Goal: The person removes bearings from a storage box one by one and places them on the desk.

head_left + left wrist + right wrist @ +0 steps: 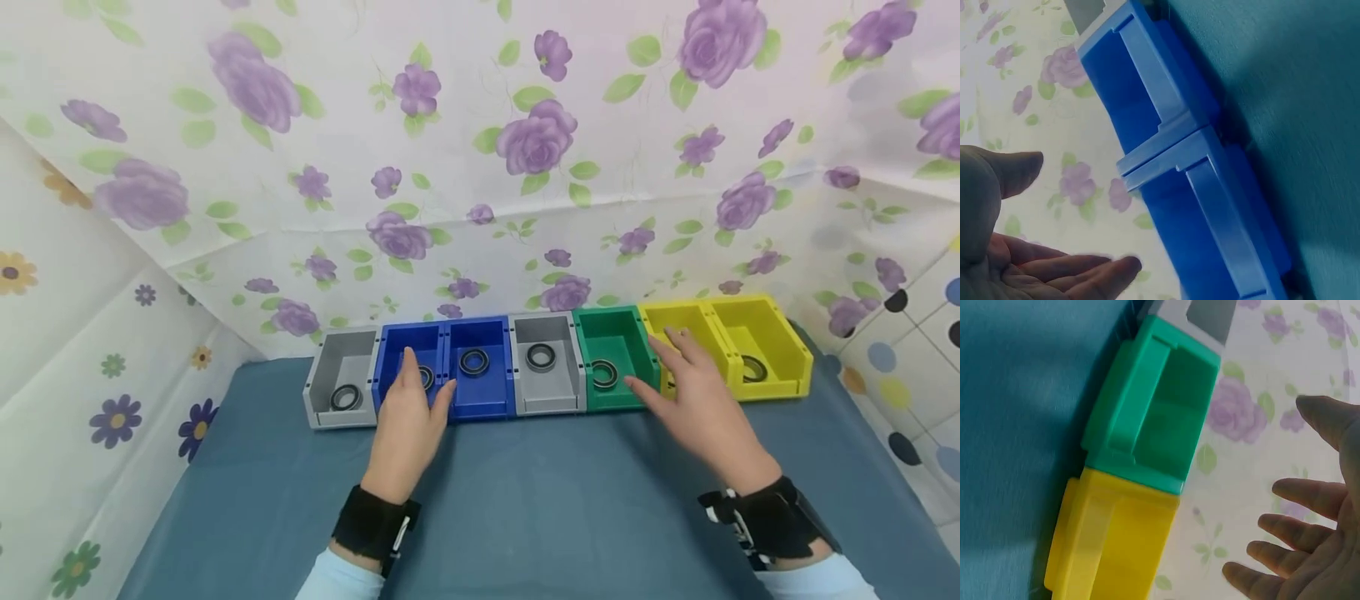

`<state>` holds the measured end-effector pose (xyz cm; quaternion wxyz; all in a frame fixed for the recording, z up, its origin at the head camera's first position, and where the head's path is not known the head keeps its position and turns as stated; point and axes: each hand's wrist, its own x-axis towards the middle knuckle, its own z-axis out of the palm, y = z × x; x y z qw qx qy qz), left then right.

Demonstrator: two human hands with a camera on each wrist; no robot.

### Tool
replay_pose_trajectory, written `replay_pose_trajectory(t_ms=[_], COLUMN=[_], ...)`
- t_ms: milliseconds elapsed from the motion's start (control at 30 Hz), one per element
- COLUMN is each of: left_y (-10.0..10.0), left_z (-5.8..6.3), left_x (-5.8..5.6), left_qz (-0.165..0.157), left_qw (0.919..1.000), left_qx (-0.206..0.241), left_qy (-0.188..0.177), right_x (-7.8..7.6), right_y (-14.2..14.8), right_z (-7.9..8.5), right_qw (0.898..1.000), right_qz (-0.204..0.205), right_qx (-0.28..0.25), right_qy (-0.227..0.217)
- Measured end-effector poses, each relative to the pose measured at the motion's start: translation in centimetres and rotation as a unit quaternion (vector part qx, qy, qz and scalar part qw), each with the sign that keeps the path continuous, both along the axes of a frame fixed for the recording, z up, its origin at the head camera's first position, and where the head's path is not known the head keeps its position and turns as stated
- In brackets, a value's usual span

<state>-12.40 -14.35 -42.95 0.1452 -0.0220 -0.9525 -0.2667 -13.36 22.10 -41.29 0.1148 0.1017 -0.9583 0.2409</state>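
Observation:
My left hand (407, 425) hovers over the front of the left blue bin (411, 336), thumb apart from the straight fingers, holding nothing. A black-rimmed ring, like a ball bearing (427, 377), shows partly behind it. The right blue bin (495, 396) has another bearing (474, 362) inside. My right hand (705, 408) hangs with fingers spread and nothing in them, before the left yellow bin (660, 315) and beside the green bin (615, 329). Most of that yellow bin's bearing is hidden by the hand. In the green bin lies a bearing (604, 374).
A grey bin (352, 342) with a bearing (346, 397) ends the row at left. Between blue and green stands another grey bin (551, 325), also holding a bearing (541, 357). The rightmost yellow bin (757, 329) holds one too. Flowered sheeting (480, 167) rises behind the blue cloth (525, 508).

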Motion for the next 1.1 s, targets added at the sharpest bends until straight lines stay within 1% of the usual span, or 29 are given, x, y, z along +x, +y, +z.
replay_pose_trajectory(t_ms=[133, 233, 367, 467, 533, 667, 867, 967, 1100], left_y=[0.4, 0.8, 1.1, 1.3, 1.4, 1.4, 1.3, 1.3, 1.3], left_z=[-0.5, -1.0, -1.5, -1.7, -1.8, -1.9, -1.9, -1.9, -1.9], left_x=[-1.2, -1.8, -2.5, -2.7, -2.9, -3.0, -3.2, -3.3, -3.4], left_qz=[0.006, 0.012, 0.015, 0.011, 0.008, 0.008, 0.016, 0.016, 0.013], left_qw=[1.0, 0.9998, 0.9998, 0.9997, 0.9996, 0.9991, 0.9982, 0.998, 0.9981], left_qx=[-0.003, -0.011, -0.013, -0.017, -0.023, -0.031, -0.045, -0.051, -0.053], left_qy=[-0.001, 0.007, -0.005, -0.016, -0.016, -0.027, -0.036, -0.033, -0.027], right_x=[-0.4, -0.5, -0.5, -0.6, -0.6, -1.0, -2.4, -3.2, -4.2], right_y=[0.9, 1.4, 1.9, 2.2, 2.5, 3.4, 5.5, 6.9, 8.9], right_z=[0.0, -0.2, -0.4, -0.3, -0.2, 0.5, 1.3, 1.1, 0.3], right_qw=[1.0, 1.0, 1.0, 0.999, 0.999, 0.999, 0.998, 0.998, 0.997], right_qz=[-0.008, -0.013, -0.019, -0.022, -0.025, -0.033, -0.047, -0.056, -0.066], right_qx=[-0.015, -0.019, -0.022, -0.024, -0.025, -0.018, -0.015, -0.013, -0.009], right_qy=[0.018, 0.016, 0.004, -0.01, -0.022, -0.037, -0.028, -0.029, -0.043])
